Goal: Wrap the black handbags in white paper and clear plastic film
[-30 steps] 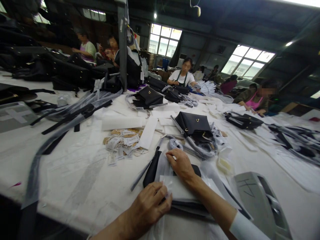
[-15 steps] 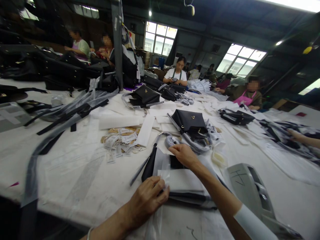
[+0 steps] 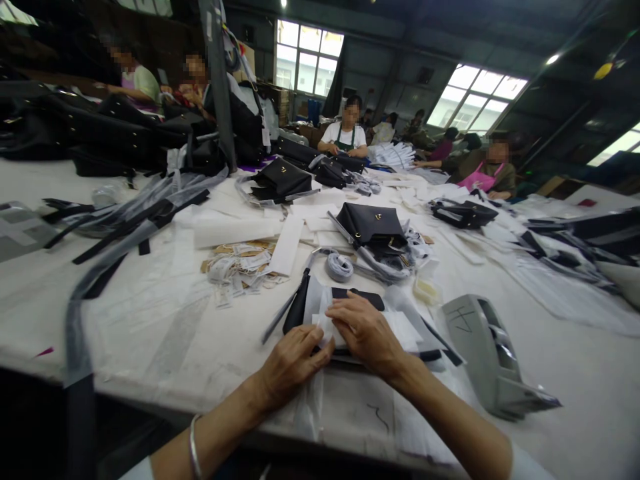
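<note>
A black bag (image 3: 296,308) lies flat at the table's front, with a white sheet (image 3: 400,327) over it and a translucent plastic strip (image 3: 326,300) running across it. My left hand (image 3: 295,360) pinches the strip at the bag's near left side, thumb against fingers. My right hand (image 3: 365,333) rests on the sheet, fingers stretched out and slightly apart, their tips touching the strip. It covers much of the bag's middle. Just beyond the bag sits a coil of plastic-wrapped strap (image 3: 339,267).
A grey tape dispenser (image 3: 483,360) stands at the right. Behind lie another black bag (image 3: 373,225), a pile of tags (image 3: 240,263) and white foam strips (image 3: 286,247). Wrapped straps (image 3: 115,260) hang over the front edge at the left. Several co-workers sit around the table.
My right hand has moved from near the coil back toward me, onto the sheet and strip beside my left hand. My left hand keeps its pinch. The camera view has shifted slightly.
</note>
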Motion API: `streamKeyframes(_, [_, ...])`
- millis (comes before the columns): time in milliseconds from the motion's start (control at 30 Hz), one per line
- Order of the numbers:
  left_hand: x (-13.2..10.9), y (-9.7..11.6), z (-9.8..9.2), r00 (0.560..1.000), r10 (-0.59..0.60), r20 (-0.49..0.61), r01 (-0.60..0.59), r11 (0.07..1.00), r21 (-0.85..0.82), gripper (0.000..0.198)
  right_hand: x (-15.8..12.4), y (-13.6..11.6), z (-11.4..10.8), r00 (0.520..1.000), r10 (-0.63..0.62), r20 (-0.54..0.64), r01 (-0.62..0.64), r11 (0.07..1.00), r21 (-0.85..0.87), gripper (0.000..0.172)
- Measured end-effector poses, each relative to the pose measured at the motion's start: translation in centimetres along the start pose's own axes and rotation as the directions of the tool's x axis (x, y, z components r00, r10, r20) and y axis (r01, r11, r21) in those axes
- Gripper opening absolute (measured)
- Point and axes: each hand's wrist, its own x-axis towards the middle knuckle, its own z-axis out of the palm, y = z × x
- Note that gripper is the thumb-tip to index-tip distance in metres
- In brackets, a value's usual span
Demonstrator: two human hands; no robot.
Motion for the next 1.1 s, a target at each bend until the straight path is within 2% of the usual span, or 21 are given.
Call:
streamKeyframes(67, [-0.1,-0.1,0.1,1.0,0.008,0.0,-0.008,1.0,0.003,0.021,-0.9,-0.3,0.2,0.999,0.006,-0.044,-0.003,0.998,0.063,0.042])
streamKeyframes(133, [-0.2,-0.1,0.1,1.0,0.004,0.0,-0.004,1.0,-0.007,0.021,-1.0,-0.2,0.5,0.999,0.008,0.034,-0.012,0.993,0.115,0.049])
streamKeyframes(233, [-0.5,-0.2,0.1,1.0,-0.01,0.013,0.01,0.999,-0.031,0.024,-0.2,0.3,0.7,0.983,0.012,0.186,-0.048,0.98,0.191,0.043])
streamKeyframes(333, [-0.9,-0.2,0.0,1.0,-0.023,0.016,0.024,0.999,-0.04,0.032,0.1,0.4,0.3,0.974,0.047,0.219,-0.097,0.97,0.223,0.037])
streamKeyframes(500, [-1.3,-0.2,0.0,0.995,-0.089,0.05,0.092,0.994,-0.062,0.056,-1.3,-0.2,-0.8,0.976,-0.049,0.211,0.001,0.975,0.222,0.035])
streamKeyframes(667, [-1.4,-0.4,0.3,0.987,-0.137,0.078,0.145,0.984,-0.102,0.064,-2.6,-1.3,-1.7,0.973,-0.117,0.197,0.084,0.982,0.167,0.032])
streamKeyframes(800, [-1.3,-0.6,0.6,0.985,-0.15,0.091,0.162,0.976,-0.146,0.06,-3.4,-1.5,-1.6,0.971,-0.144,0.193,0.134,0.989,0.066,0.032])
streamKeyframes(933, [-1.5,-0.5,0.8,0.982,-0.164,0.09,0.177,0.971,-0.158,0.043,-4.4,-1.2,-0.5,0.98,-0.161,0.119,0.163,0.987,-0.007,0.034])
streamKeyframes(1033, [-1.8,-0.3,0.9,0.967,-0.24,0.09,0.252,0.952,-0.173,0.028,-4.7,-1.4,0.2,0.995,-0.088,0.041,0.088,0.996,0.007,0.034])
streamKeyframes(1100, [-1.8,-0.2,0.9,0.96,-0.267,0.088,0.279,0.943,-0.183,0.025,-4.5,-1.9,0.3,1.0,-0.028,0.007,0.028,0.999,0.017,0.029])
